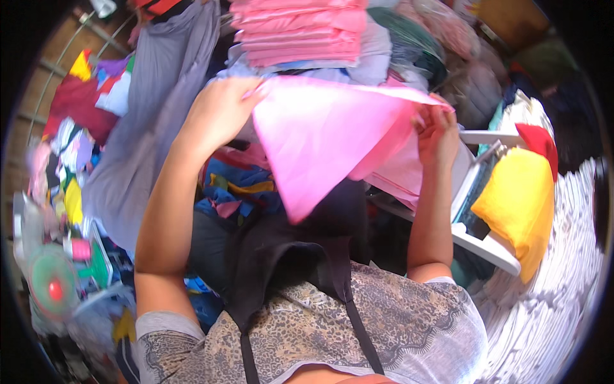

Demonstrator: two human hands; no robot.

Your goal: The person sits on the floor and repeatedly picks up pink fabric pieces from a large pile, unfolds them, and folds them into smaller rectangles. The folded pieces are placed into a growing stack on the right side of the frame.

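Observation:
A pale pink piece of cloth point(326, 128) is held up between my two hands, hanging down to a point at its lower left. My left hand point(220, 109) pinches its upper left corner between thumb and fingers. My right hand point(435, 128) grips the upper right edge, fingers curled at the cloth. More pale pink cloth point(396, 182) lies beneath, near my right wrist. A black garment with straps point(288, 233) is on my front, and blue and yellow fabric scraps point(233, 185) sit just beyond it.
A stack of folded pink fabric point(297, 35) stands ahead. Grey draped cloth point(147, 115), colorful scraps point(77, 109) and a green fan point(54, 281) are at left. Right are a white frame point(492, 253), yellow cloth point(511, 205), stacked white fabric point(569, 256) and bagged bundles point(441, 29).

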